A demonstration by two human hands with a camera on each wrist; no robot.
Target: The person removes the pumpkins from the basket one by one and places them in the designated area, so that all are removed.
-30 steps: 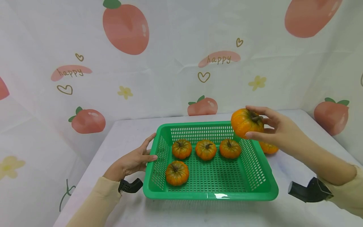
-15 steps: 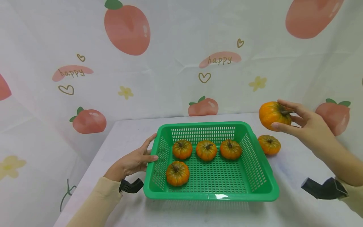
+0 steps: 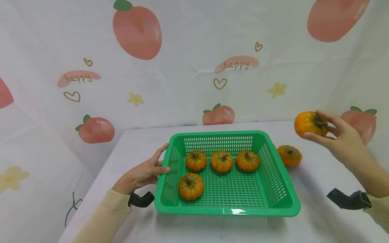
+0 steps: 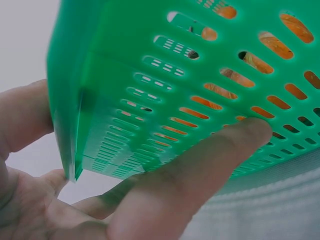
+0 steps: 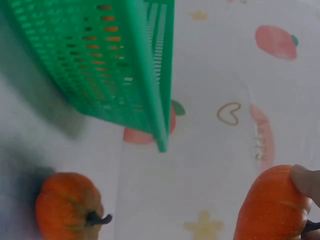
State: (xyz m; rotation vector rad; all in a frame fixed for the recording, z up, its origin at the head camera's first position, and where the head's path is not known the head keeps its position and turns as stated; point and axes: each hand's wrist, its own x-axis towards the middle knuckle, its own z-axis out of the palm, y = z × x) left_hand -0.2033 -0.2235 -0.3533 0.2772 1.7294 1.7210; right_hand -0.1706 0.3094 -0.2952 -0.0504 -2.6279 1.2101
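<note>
- I place everything by the green basket (image 3: pixel 225 211): the held pumpkin (image 3: pixel 308 124) is in the air to its right, well apart from its wall.
- I judge this pumpkin light, since one hand carries it by thumb and fingertips. Its skin looks stiff and smooth, perhaps a bit slippery, so I would trust the ribs for purchase.
- I'd take hold across the fat of the body, as here, and spare the stem (image 3: pixel 322 124), which could snap. The pumpkin is tipped on its side, stem toward the palm.
- My right hand (image 3: pixel 343 136) pinches it, thumb on the near side and fingers on the far side, spread about as wide as the body.
- My left hand (image 3: pixel 141 175) grips the basket's left rim, thumb laid over it and another finger against the slotted outer wall. That plastic looks light and slightly springy.
- I see the loose pumpkin (image 3: pixel 289 156) on the table just beside the basket's right wall, not touching it. Four more sit inside the basket, three along the back and one at front left.
</note>
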